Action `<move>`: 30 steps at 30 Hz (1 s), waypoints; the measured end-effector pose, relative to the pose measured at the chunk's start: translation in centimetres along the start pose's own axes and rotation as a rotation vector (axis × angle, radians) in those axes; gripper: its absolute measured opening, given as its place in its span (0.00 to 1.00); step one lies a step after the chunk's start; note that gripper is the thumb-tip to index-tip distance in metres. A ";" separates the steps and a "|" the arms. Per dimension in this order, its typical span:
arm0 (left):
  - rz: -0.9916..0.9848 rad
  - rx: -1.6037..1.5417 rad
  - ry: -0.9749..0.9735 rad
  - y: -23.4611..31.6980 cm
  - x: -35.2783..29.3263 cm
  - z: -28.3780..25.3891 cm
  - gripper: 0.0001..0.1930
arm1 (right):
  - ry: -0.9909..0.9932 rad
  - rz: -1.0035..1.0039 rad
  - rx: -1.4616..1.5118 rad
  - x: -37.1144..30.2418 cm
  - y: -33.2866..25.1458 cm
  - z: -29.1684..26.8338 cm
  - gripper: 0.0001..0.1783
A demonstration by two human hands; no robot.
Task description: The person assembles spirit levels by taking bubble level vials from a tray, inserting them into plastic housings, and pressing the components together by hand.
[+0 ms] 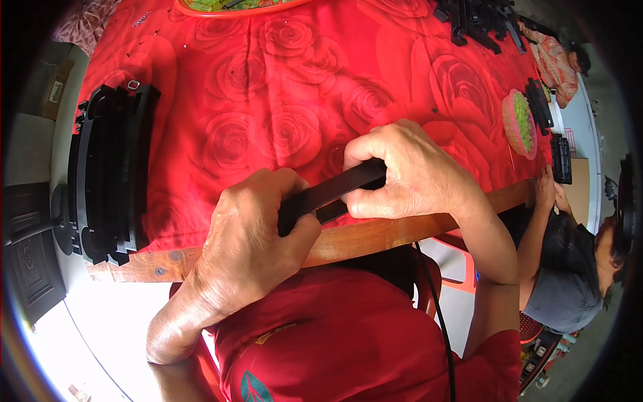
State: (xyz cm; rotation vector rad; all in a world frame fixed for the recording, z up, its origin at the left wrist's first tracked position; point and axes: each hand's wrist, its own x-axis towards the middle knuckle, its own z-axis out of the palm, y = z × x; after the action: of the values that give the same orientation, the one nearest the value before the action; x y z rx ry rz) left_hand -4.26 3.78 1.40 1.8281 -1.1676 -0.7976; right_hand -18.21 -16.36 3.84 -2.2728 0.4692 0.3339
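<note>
The left grip [258, 228] and right grip [402, 173] clamp opposite ends of the long black piece [335, 188] between them, so even, gentle pressure should best avoid twisting it.

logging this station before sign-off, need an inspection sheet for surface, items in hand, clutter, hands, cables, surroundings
Surface: red rose-print cloth over a wooden table.
Items in hand: black part; one piece or two, cannot tell.
Clutter: black stack at left; black pile far right; pink basket and orange tray, both with green pieces.
Hands: left hand and right hand both grip the black part.
Cables: black cable down the wearer's front.
Surroundings: co-worker at right; dark carved panel at left.
</note>
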 end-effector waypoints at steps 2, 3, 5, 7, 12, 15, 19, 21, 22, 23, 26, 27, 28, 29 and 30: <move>0.017 0.048 0.004 0.0 -0.2 0.2 0.12 | 0.045 -0.059 -0.034 -0.1 -0.3 0.0 0.13; 0.032 0.096 0.009 -0.1 -0.1 0.3 0.12 | 0.050 -0.064 -0.037 0.0 -0.4 0.1 0.13; 0.025 0.081 0.019 -0.5 0.1 0.1 0.12 | 0.118 -0.084 -0.028 0.1 -0.2 0.6 0.17; 0.017 0.067 0.026 -0.4 0.3 -0.3 0.11 | 0.123 -0.088 -0.043 -0.1 -0.2 1.1 0.15; -0.083 0.080 -0.074 -0.1 1.2 -1.4 0.11 | 0.035 -0.117 0.153 -0.3 1.2 0.7 0.13; -0.040 0.083 -0.091 -1.0 1.5 -1.5 0.10 | 0.160 -0.272 0.350 0.0 2.9 1.6 0.15; 0.069 0.164 -0.081 -1.3 1.9 -2.2 0.10 | 0.118 -0.246 0.569 0.5 3.4 1.8 0.16; 0.143 0.239 -0.104 -0.7 2.2 -2.5 0.10 | 0.101 -0.240 0.578 0.6 3.0 1.7 0.16; 0.140 0.242 -0.105 -0.4 2.4 -2.6 0.10 | 0.073 -0.224 0.586 0.4 2.3 1.5 0.16; 0.089 0.190 -0.170 0.1 2.7 -2.7 0.10 | 0.046 -0.208 0.593 0.3 1.9 1.5 0.17; 0.028 0.134 -0.231 0.1 2.8 -2.6 0.10 | 0.171 -0.291 0.527 0.5 1.8 2.6 0.17; 0.022 0.128 -0.225 0.0 2.7 -2.5 0.10 | 0.173 -0.289 0.529 0.6 1.9 2.7 0.17; 0.022 0.128 -0.229 0.0 2.6 -2.5 0.10 | 0.175 -0.293 0.559 0.6 1.9 2.9 0.17; -0.016 0.083 -0.234 0.1 2.5 -2.5 0.10 | 0.179 -0.297 0.587 0.5 2.0 3.0 0.17; -0.053 0.039 -0.238 0.2 2.5 -2.5 0.10 | 0.182 -0.294 0.587 0.4 2.3 3.1 0.17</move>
State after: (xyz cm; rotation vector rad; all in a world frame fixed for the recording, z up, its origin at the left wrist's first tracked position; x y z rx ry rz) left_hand -1.28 2.14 2.55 1.8390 -1.2951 -1.0527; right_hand -19.10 -15.63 0.18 -1.7636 0.2693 -0.1499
